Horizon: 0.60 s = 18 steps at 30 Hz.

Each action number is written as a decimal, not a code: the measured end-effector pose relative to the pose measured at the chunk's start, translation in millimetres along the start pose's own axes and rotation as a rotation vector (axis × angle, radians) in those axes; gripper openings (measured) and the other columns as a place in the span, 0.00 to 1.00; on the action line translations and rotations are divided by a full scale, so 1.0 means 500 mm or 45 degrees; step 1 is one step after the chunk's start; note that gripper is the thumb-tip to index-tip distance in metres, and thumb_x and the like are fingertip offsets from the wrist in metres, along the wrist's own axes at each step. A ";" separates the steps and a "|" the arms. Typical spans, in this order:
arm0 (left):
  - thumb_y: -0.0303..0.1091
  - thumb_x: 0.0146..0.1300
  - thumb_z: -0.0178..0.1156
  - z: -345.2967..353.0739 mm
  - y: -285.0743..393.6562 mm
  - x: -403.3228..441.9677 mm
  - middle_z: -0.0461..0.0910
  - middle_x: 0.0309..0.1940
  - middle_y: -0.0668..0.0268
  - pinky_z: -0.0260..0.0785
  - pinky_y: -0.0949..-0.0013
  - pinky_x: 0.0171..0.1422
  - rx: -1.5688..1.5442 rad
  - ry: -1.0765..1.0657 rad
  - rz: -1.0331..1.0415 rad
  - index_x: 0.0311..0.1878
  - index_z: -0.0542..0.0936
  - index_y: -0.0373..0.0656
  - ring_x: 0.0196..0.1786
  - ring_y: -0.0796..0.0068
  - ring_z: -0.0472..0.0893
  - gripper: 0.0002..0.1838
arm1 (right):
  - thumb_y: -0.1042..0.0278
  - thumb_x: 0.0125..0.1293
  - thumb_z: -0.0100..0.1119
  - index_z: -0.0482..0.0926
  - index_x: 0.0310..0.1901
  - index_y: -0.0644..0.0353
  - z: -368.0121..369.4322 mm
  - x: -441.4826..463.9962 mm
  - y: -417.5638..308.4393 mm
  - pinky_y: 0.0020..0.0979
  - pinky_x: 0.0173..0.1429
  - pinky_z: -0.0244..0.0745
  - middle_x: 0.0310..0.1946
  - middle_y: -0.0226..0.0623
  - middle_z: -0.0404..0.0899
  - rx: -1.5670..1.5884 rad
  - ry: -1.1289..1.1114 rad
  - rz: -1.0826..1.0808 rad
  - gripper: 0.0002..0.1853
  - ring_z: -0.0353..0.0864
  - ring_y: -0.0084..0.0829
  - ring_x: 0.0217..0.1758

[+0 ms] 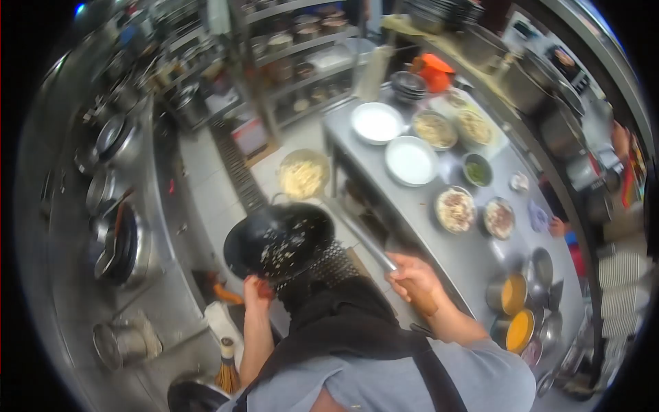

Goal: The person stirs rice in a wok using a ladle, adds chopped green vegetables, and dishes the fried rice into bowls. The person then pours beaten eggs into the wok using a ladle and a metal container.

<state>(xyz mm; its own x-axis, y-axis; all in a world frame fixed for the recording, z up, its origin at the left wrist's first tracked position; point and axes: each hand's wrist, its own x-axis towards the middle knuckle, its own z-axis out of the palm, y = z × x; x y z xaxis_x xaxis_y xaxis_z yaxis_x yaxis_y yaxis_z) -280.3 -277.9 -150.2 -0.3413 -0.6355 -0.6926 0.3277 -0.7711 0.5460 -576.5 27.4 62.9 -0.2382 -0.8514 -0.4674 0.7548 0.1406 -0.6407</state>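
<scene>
My left hand (pixel 257 295) is closed at the near rim of a dark wok (pixel 302 226). The wok is tilted in front of my apron, with scattered pale bits of food inside. My right hand (pixel 414 278) grips the long metal handle of a large ladle or strainer, whose wooden end (pixel 424 303) shows below my fist. At the far end of that handle, beyond the wok, is a round bowl-shaped head filled with pale, strip-like food (pixel 303 177). Blur hides whether that head is solid or mesh.
On the right, a steel table (pixel 439 199) bears white plates (pixel 377 122), bowls of food (pixel 455 209) and pots of orange liquid (pixel 519 329). Another person's hand (pixel 559 226) is at its far edge. Along the left runs a cooking range with pots (pixel 127 244). A brush (pixel 227 367) stands near my left forearm.
</scene>
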 end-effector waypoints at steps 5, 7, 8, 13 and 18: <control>0.26 0.50 0.54 0.035 -0.026 -0.121 0.71 0.20 0.74 0.61 0.76 0.15 -0.066 0.212 0.258 0.32 0.72 0.55 0.19 0.78 0.73 0.09 | 0.74 0.54 0.58 0.64 0.66 0.65 -0.131 -0.073 -0.127 0.29 0.21 0.71 0.26 0.39 0.78 -0.752 0.582 -0.500 0.35 0.77 0.32 0.20; 0.24 0.49 0.52 0.026 -0.034 -0.137 0.69 0.20 0.74 0.56 0.79 0.11 -0.132 0.174 0.319 0.34 0.71 0.56 0.17 0.78 0.72 0.12 | 0.74 0.52 0.58 0.64 0.66 0.64 -0.210 -0.050 -0.184 0.33 0.25 0.75 0.27 0.43 0.80 -1.110 0.686 -0.628 0.35 0.80 0.38 0.24; 0.24 0.50 0.50 0.036 -0.029 -0.171 0.67 0.20 0.75 0.53 0.79 0.10 -0.151 0.171 0.311 0.37 0.71 0.57 0.17 0.79 0.72 0.14 | 0.74 0.52 0.56 0.63 0.66 0.67 -0.218 -0.049 -0.223 0.39 0.35 0.76 0.33 0.50 0.80 -1.520 0.872 -0.589 0.35 0.81 0.45 0.33; 0.23 0.48 0.52 0.100 -0.031 -0.297 0.70 0.22 0.72 0.54 0.80 0.10 -0.160 0.309 0.558 0.39 0.70 0.55 0.17 0.77 0.72 0.15 | 0.74 0.51 0.54 0.60 0.66 0.67 -0.396 -0.001 -0.302 0.48 0.50 0.74 0.41 0.60 0.78 -2.172 1.098 -0.549 0.37 0.79 0.53 0.47; 0.25 0.46 0.54 0.020 -0.014 -0.411 0.74 0.26 0.68 0.63 0.77 0.13 -0.223 0.328 0.684 0.45 0.71 0.55 0.21 0.70 0.76 0.20 | 0.75 0.53 0.54 0.57 0.67 0.70 -0.481 0.033 -0.298 0.45 0.51 0.76 0.47 0.58 0.76 -2.340 1.218 -0.499 0.37 0.80 0.53 0.47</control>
<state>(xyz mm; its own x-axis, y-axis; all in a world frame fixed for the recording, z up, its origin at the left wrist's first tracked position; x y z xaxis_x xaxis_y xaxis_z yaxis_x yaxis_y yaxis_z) -221.3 -142.3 -6.8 0.1276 -0.8859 -0.4460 0.5416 -0.3144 0.7796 -839.9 113.9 4.5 -0.8118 -0.5753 0.1002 -0.5828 0.7877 -0.1997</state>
